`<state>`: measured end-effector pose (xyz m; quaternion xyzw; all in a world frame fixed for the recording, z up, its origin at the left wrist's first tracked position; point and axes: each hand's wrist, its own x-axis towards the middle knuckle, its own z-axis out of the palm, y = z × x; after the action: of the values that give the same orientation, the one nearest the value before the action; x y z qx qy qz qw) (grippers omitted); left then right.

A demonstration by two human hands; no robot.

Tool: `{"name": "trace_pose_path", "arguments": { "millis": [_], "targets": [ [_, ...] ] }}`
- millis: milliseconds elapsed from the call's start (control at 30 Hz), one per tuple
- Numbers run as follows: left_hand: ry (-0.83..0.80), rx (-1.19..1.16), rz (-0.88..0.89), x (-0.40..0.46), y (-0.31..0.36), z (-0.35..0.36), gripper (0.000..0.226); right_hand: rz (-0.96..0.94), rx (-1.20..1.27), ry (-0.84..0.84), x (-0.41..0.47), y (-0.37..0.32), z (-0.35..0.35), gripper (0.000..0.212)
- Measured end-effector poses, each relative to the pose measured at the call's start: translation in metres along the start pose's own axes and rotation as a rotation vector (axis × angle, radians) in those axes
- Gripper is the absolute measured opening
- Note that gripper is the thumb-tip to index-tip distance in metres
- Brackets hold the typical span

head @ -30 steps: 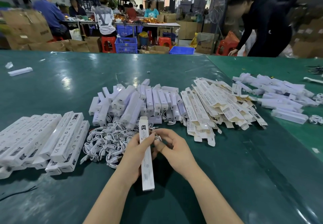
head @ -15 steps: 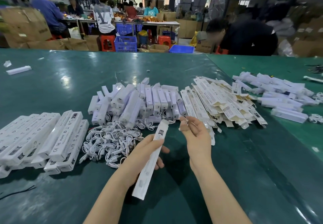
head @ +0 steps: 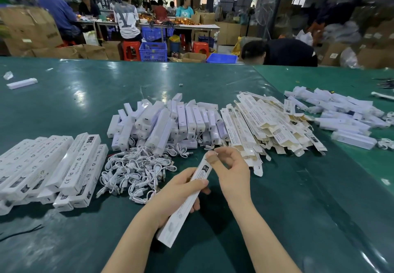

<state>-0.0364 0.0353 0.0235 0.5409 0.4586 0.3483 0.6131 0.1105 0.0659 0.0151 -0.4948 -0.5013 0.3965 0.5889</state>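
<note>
My left hand [head: 181, 189] grips a long white printed box [head: 187, 202] around its middle and holds it tilted above the green table, far end pointing up and to the right. My right hand [head: 232, 172] is at that far end. Its thumb and curled fingers pinch the box's end flap [head: 210, 155].
On the green table [head: 277, 219] lie a row of closed white boxes [head: 53, 166] at left, a tangle of white cables [head: 136, 172], a heap of white devices [head: 166, 121], flat unfolded cartons [head: 266, 123] and another white pile [head: 341, 113] at right. People work beyond the far edge.
The box has tilted from upright to slanting right. My right hand left the box's top, moved toward the flat cartons, then came back to the end flap.
</note>
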Motion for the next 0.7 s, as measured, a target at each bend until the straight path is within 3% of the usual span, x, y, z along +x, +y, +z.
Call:
{"name": "trace_pose_path", "arguments": {
  "millis": [133, 333, 433, 467, 600, 700],
  "targets": [
    [0.034, 0.003, -0.011, 0.0013, -0.0020, -0.0006, 0.018, -0.015, -0.176, -0.044, -0.0008, 0.0019, -0.0007, 0.006],
    [0.056, -0.015, -0.051, 0.0038, -0.0020, -0.0001, 0.021, 0.115, -0.052, -0.139, 0.0053, 0.0005, -0.0048, 0.021],
    [0.081, -0.025, -0.059, 0.0050, -0.0026, 0.0007, 0.022, 0.152, -0.033, -0.157, 0.0040, 0.0014, -0.0030, 0.008],
    [0.086, -0.029, -0.059, 0.0051, -0.0030, 0.0010, 0.021, 0.150, -0.039, -0.153, 0.0035, -0.0001, -0.0027, 0.002],
    [0.084, -0.014, -0.051, 0.0047, -0.0028, 0.0023, 0.020, 0.118, -0.079, -0.160, 0.0042, 0.0002, -0.0054, 0.018],
    [0.072, -0.013, -0.046, 0.0036, -0.0019, 0.0028, 0.020, 0.002, -0.234, -0.132, 0.0013, 0.0020, -0.0035, 0.014]
  ]
}}
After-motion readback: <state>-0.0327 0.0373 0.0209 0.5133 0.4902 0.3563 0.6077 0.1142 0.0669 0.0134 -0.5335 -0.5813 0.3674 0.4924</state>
